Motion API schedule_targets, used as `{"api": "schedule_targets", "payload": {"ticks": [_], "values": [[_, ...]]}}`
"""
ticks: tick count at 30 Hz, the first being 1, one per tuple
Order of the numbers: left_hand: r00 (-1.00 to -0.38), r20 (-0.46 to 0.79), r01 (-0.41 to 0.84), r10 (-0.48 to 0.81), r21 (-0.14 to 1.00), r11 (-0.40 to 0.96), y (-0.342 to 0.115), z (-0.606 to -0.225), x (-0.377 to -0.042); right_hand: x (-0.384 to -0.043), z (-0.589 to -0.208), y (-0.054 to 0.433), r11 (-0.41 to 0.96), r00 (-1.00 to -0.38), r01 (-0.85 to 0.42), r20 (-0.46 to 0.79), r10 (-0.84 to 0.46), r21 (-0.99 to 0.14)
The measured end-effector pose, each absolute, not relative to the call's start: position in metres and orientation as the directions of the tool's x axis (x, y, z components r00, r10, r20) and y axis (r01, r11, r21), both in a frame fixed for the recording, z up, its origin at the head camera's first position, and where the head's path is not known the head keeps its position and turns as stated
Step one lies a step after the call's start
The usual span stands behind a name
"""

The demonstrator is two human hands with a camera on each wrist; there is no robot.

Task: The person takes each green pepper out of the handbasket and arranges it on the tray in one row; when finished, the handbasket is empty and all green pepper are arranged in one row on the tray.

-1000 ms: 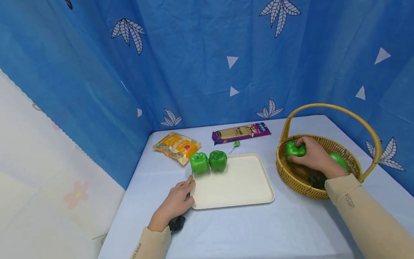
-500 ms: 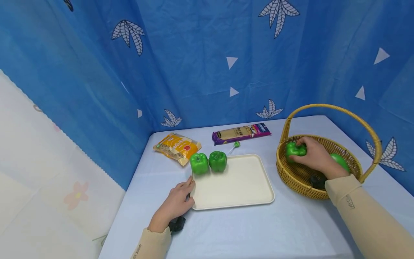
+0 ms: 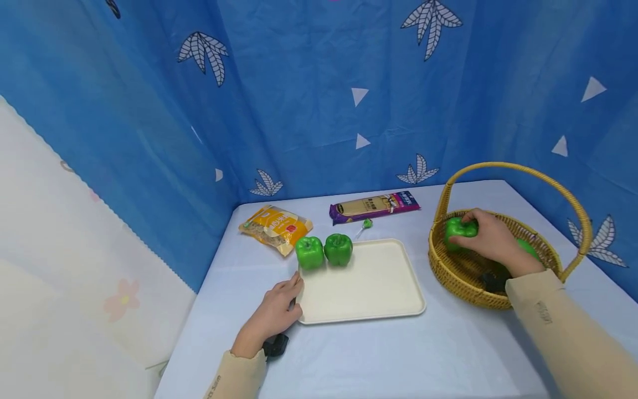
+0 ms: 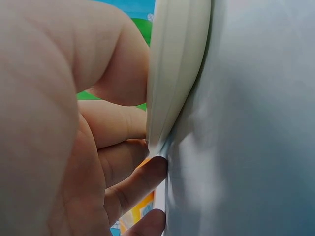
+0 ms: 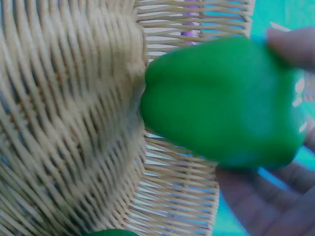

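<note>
My right hand [image 3: 490,238] reaches into a wicker basket [image 3: 441,271] with an arched handle and grips a green bell pepper [image 5: 221,103] between thumb and fingers. In the right wrist view, the pepper's lower end is close over the woven floor. Partly behind the right wrist, another green item [image 3: 529,247] shows in the basket. My left hand [image 3: 276,307] rests against the left edge of a cream tray [image 3: 369,288], its thumb and fingertips at the rim [image 4: 174,64]. Two more green bell peppers, one lighter [image 3: 309,253] and one darker [image 3: 338,249], sit at the tray's back left corner.
Behind the tray lie an orange food bag [image 3: 279,227], a small green lollipop [image 3: 368,224] and a long purple packet [image 3: 374,207]. A blue patterned curtain [image 3: 309,111] hangs along the back and sides of the white-covered table [image 3: 379,354].
My right hand has risen slightly with the bell pepper in its grip, covering more of the other green item. My left hand stays at the tray edge. The head view has shifted a little.
</note>
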State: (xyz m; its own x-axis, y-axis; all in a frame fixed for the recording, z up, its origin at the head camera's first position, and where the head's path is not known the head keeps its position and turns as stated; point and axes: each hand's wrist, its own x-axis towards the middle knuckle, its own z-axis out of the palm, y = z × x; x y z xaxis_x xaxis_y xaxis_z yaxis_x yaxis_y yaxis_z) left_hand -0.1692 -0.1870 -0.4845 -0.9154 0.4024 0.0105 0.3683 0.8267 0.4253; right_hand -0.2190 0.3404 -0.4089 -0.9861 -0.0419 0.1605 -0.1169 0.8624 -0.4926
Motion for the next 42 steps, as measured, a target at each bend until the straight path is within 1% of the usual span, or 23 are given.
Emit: {"api": "schedule_targets", "payload": {"ticks": [4,9,16,22,28,32,35,39,42], "values": [[-0.916,0.005,0.364,0.401,0.431,0.826,-0.186,-0.486,-0.169,-0.211,-0.384,0.341,0.859,-0.989,-0.085,0.148,-0.011,-0.505],[-0.917,0.010,0.365,0.400,0.429,0.826,-0.185,-0.486,-0.169,-0.201,-0.362,0.340,0.860,-0.982,-0.083,0.187,0.015,-0.504],[-0.917,0.015,0.367,0.398,0.419,0.831,-0.187,-0.486,-0.169,-0.192,-0.355,0.320,0.855,-0.987,-0.095,0.158,-0.015,-0.511],[-0.913,0.015,0.377,0.408,0.418,0.827,-0.187,-0.486,-0.169,-0.192,-0.353,0.283,0.826,-0.977,-0.180,0.195,-0.087,-0.534],[-0.914,0.013,0.372,0.405,0.426,0.825,-0.185,-0.486,-0.170,-0.205,-0.367,0.230,0.781,-0.964,-0.264,0.181,-0.194,-0.566],[-0.913,0.016,0.375,0.408,0.430,0.822,-0.186,-0.486,-0.170,-0.220,-0.391,0.191,0.761,-0.949,-0.316,0.196,-0.248,-0.567],[-0.912,0.016,0.377,0.411,0.429,0.821,-0.186,-0.487,-0.170,-0.230,-0.409,0.171,0.751,-0.938,-0.347,0.210,-0.276,-0.562],[-0.909,0.017,0.384,0.416,0.419,0.823,-0.186,-0.488,-0.170,-0.238,-0.422,0.156,0.742,-0.938,-0.347,0.206,-0.280,-0.573],[-0.908,0.017,0.388,0.419,0.416,0.823,-0.187,-0.488,-0.171,-0.240,-0.427,0.151,0.747,-0.948,-0.318,0.182,-0.262,-0.584]]}}
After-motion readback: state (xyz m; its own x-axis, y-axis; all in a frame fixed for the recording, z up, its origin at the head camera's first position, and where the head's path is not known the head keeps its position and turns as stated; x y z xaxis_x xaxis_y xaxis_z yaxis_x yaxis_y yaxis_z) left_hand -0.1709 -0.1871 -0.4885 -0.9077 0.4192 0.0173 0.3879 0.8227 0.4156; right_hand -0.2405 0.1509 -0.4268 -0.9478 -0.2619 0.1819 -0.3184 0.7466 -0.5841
